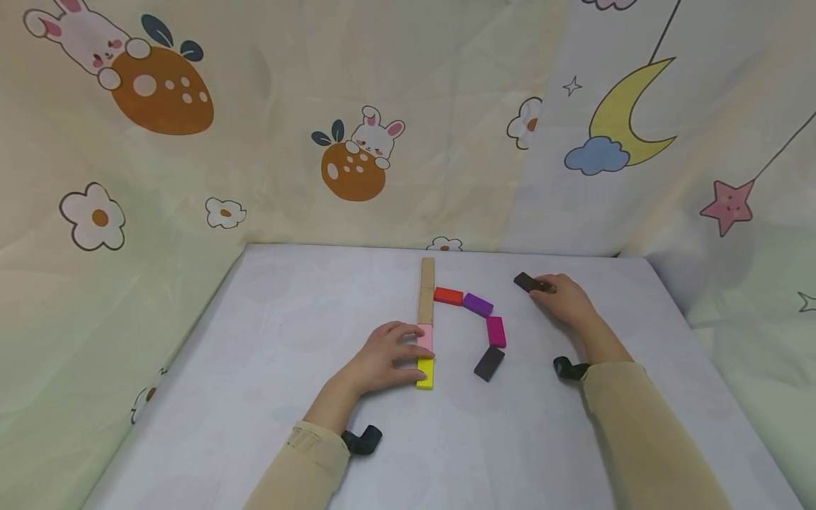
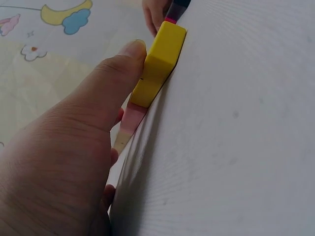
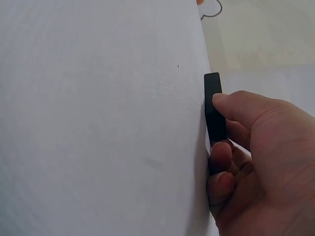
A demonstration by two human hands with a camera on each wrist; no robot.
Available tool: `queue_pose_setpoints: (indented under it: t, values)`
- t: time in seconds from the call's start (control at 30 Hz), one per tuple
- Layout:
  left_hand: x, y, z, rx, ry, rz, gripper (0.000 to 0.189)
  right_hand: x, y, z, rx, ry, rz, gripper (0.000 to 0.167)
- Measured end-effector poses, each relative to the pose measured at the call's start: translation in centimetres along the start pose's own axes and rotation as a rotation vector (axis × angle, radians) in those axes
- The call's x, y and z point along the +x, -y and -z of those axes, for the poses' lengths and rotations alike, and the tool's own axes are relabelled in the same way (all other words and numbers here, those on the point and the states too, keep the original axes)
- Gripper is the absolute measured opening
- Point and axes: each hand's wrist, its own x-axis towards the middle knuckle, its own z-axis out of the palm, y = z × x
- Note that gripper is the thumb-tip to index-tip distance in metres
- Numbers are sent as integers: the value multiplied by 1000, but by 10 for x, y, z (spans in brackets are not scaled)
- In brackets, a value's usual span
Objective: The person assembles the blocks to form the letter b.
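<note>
My left hand (image 1: 389,358) rests along the line of blocks with its fingers spread. Its thumb touches the side of the yellow block (image 2: 166,44), while its other fingers reach over the pink block (image 1: 423,333). Two wooden-coloured blocks (image 1: 427,273) continue this straight line at its far end. Curving off to the right are a red block (image 1: 449,296), a purple block (image 1: 478,304), a magenta block (image 1: 496,331) and a dark grey block (image 1: 489,363). Farther right, my right hand (image 1: 566,301) pinches a black block (image 3: 213,105) between thumb and fingers, low over the table.
A white-covered table (image 1: 255,397) lies under everything. Behind it and at both sides hangs printed cloth (image 1: 446,142) with rabbits, flowers and a moon. Dark wrist cameras (image 1: 362,440) stick out from both sleeves near the tabletop.
</note>
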Motion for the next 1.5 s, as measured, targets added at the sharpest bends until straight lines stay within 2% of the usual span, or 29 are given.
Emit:
queue_pose_setpoints:
  t: [0.3, 0.5, 0.67, 0.8, 0.9, 1.1, 1.27, 1.5]
  values:
    - [-1, 0, 1, 16, -4, -2, 39, -4, -6, -1, 48, 4, 44, 48]
    - [-3, 0, 1, 9, -6, -6, 39, -7, -10, -1, 96, -11, 9, 51]
    - [-3, 1, 1, 8, -14, -10, 39, -6, 1, -5, 97, -2, -35, 72]
    - [-3, 1, 0, 6, -15, -11, 39, -6, 13, -10, 27, 2, -51, 94]
    - [-3, 2, 0, 4, -16, -14, 39, -5, 18, -14, -18, -19, -66, 99]
    - [-2, 2, -1, -4, -15, -11, 39, -6, 21, -17, -29, -48, -85, 90]
    - [-1, 2, -1, -6, -11, 0, 39, -9, 20, -17, -16, -65, -65, 82]
    - [0, 1, -1, -18, 1, 18, 39, -25, 20, -13, -20, -51, -22, 81]
